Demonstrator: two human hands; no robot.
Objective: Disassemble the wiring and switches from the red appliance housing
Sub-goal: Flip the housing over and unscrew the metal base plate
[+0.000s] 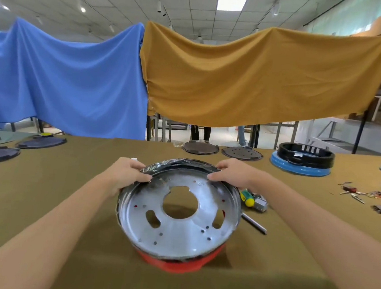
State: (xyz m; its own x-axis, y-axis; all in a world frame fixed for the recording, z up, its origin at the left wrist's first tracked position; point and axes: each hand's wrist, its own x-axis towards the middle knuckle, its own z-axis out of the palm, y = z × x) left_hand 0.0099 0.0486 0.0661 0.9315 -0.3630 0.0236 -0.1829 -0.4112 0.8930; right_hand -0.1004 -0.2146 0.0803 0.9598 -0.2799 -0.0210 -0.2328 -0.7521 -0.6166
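Red appliance housing (174, 264) — stands near the front middle of the olive-covered bench (41, 200), tilted toward the viewer, only its lower red edge showing beneath a round silver metal plate (178, 224) with a large centre hole and several smaller slots and screw holes. Left hand (128, 173) — grip grasping the far left rim of the housing, fingers curled over the edge. Right hand (233, 174) — grip grasping the far right rim likewise, fingers hooked over the dark lip. Screwdriver with green-and-yellow handle (248, 197) — lies just right of the housing, beside a small grey metal part (261, 204); its shaft (254, 223) runs toward the viewer. Loose wires, switches and small fittings (364, 196) — scattered well to the right. Black ring on a blue base (303, 161) — far right of the bench. Two dark round discs (221, 150) — at the far edge, middle. Further dark flat discs (18, 147) — at the left. Blue cloth (64, 75) and ochre cloth (248, 75) — hung as a backdrop behind the bench.
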